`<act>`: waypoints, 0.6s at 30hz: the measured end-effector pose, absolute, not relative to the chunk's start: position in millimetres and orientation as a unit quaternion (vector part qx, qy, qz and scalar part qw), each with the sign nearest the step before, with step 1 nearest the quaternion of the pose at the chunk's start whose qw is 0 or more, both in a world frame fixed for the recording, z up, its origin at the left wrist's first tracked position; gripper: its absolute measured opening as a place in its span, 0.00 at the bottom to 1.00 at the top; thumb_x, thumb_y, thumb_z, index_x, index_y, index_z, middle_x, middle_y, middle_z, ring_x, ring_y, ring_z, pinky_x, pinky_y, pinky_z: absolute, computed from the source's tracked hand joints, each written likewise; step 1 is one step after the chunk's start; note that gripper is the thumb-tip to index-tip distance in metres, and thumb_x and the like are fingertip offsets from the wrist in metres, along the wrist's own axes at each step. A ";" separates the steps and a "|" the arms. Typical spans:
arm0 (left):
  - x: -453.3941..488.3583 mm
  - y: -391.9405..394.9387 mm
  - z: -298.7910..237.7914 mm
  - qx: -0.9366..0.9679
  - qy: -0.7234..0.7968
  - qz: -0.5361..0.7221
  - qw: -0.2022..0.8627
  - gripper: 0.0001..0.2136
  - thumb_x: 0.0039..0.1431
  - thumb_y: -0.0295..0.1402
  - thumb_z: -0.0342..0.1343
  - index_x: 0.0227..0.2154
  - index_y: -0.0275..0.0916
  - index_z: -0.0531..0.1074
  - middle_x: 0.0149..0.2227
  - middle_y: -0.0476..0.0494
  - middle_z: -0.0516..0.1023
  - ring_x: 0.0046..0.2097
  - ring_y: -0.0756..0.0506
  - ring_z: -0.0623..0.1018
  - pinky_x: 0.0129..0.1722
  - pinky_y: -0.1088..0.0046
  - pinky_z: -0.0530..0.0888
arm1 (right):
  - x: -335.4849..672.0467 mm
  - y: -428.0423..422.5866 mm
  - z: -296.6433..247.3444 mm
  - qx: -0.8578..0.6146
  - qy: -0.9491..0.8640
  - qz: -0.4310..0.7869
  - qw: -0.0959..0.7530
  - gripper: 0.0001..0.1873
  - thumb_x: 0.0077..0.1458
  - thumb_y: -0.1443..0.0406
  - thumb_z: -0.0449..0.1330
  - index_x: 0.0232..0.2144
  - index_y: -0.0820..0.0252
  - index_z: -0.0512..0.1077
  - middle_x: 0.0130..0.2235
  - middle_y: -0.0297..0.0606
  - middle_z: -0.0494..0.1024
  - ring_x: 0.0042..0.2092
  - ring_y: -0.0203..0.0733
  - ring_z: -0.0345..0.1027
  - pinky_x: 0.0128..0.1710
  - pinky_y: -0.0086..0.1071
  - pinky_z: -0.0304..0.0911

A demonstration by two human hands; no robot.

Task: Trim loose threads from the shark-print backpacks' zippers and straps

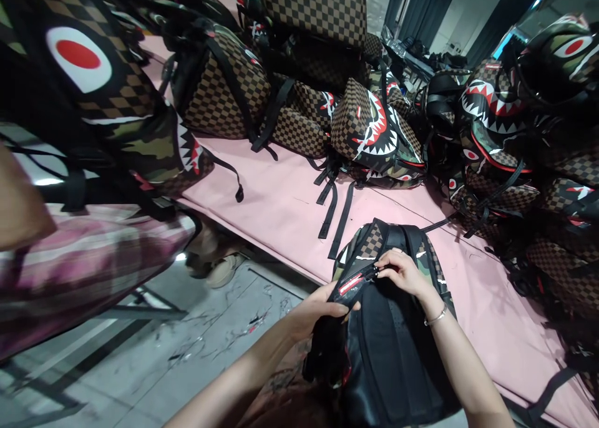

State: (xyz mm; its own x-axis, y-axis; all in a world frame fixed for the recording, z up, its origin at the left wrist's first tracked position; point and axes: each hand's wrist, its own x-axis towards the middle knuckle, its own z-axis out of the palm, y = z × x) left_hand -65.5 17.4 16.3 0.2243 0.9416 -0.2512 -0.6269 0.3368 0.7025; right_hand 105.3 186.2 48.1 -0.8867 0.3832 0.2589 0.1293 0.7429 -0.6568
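- The black shoulder strap (367, 277) of a backpack (388, 347) is gripped by the left hand (322, 306), its thumb laid flat on top and its fingers curled beneath.
- The strap's upper end is pinched between the thumb and bent forefinger of the right hand (400, 273); the exact point of contact is too small to be made out.
- A glossy red rectangular label (350, 284) is borne by the strap.
- The backpack is laid with its smooth, black, ridged back panel upward, partly over the edge of the pink tabletop (281, 197); its rounded top is patterned in camouflage and brown checks.
- A thin silvery bracelet (436, 316) is worn on the right wrist.
- Beyond, boxy checkered backpacks (224, 88) are heaped, and jagged shark teeth are printed on a bag (374, 122).
- Grey floor tiles (210, 340) are strewn with dark scraps.
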 end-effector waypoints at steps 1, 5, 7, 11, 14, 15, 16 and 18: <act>-65.9 17.4 15.8 0.235 0.331 0.525 0.748 0.24 0.40 0.29 0.62 0.44 0.36 0.67 0.32 0.44 0.75 0.28 0.48 0.71 0.26 0.75 0.69 | 103.4 187.2 48.0 -0.138 -0.915 0.330 0.187 0.10 0.53 0.57 0.59 0.31 0.58 0.70 0.34 0.39 0.76 0.36 0.41 0.67 0.39 0.37 0.60; -66.7 17.2 11.8 0.235 0.323 0.528 0.749 0.22 0.41 0.29 0.62 0.43 0.36 0.68 0.32 0.44 0.75 0.28 0.48 0.71 0.26 0.75 0.69 | 100.2 190.1 48.7 -0.132 -0.925 0.321 0.154 0.12 0.53 0.56 0.58 0.30 0.58 0.70 0.33 0.39 0.76 0.35 0.41 0.66 0.39 0.37 0.60; -66.6 16.7 10.9 0.234 0.334 0.523 0.749 0.21 0.40 0.29 0.62 0.41 0.36 0.69 0.31 0.45 0.74 0.27 0.48 0.71 0.24 0.75 0.69 | 100.1 190.0 50.3 -0.124 -0.928 0.319 0.146 0.12 0.53 0.55 0.57 0.30 0.58 0.70 0.33 0.39 0.76 0.35 0.41 0.66 0.39 0.37 0.60; -66.2 16.1 13.8 0.237 0.358 0.506 0.748 0.25 0.40 0.30 0.62 0.45 0.38 0.68 0.32 0.45 0.75 0.27 0.48 0.71 0.23 0.75 0.68 | 98.2 185.7 55.8 -0.110 -0.931 0.320 0.136 0.13 0.53 0.55 0.57 0.31 0.58 0.70 0.32 0.39 0.76 0.35 0.40 0.66 0.38 0.36 0.60; -65.1 16.6 15.7 0.257 0.373 0.507 0.734 0.29 0.40 0.30 0.62 0.49 0.39 0.66 0.34 0.45 0.76 0.30 0.46 0.73 0.26 0.73 0.69 | 94.2 179.3 61.2 -0.095 -0.937 0.313 0.124 0.12 0.54 0.55 0.56 0.30 0.58 0.70 0.31 0.37 0.75 0.34 0.40 0.65 0.37 0.35 0.60; -64.5 16.9 15.7 0.264 0.376 0.509 0.728 0.29 0.40 0.30 0.62 0.50 0.39 0.66 0.34 0.45 0.76 0.31 0.45 0.73 0.28 0.73 0.69 | 92.8 176.9 63.1 -0.090 -0.940 0.307 0.119 0.12 0.55 0.55 0.55 0.30 0.58 0.70 0.31 0.37 0.74 0.33 0.40 0.65 0.37 0.34 0.59; -63.7 17.2 15.5 0.271 0.377 0.513 0.722 0.29 0.40 0.31 0.62 0.50 0.38 0.66 0.33 0.45 0.76 0.32 0.45 0.73 0.29 0.72 0.69 | 91.5 174.4 65.1 -0.085 -0.943 0.300 0.113 0.12 0.56 0.56 0.55 0.30 0.58 0.70 0.30 0.37 0.74 0.33 0.39 0.64 0.37 0.34 0.59; -61.8 17.9 14.8 0.284 0.372 0.524 0.712 0.29 0.40 0.32 0.62 0.50 0.37 0.66 0.33 0.44 0.76 0.34 0.44 0.74 0.32 0.71 0.69 | 89.9 169.6 68.7 -0.078 -0.948 0.289 0.104 0.11 0.57 0.57 0.54 0.31 0.58 0.70 0.30 0.37 0.74 0.33 0.39 0.64 0.37 0.34 0.58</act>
State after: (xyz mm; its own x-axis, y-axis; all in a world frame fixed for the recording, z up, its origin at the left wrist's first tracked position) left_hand -61.8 17.9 14.8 0.1746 0.9567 -0.2329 -0.5343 0.2907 0.7938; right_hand 89.9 169.6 68.7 -0.9664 0.2076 0.1516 0.0877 0.8208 -0.5645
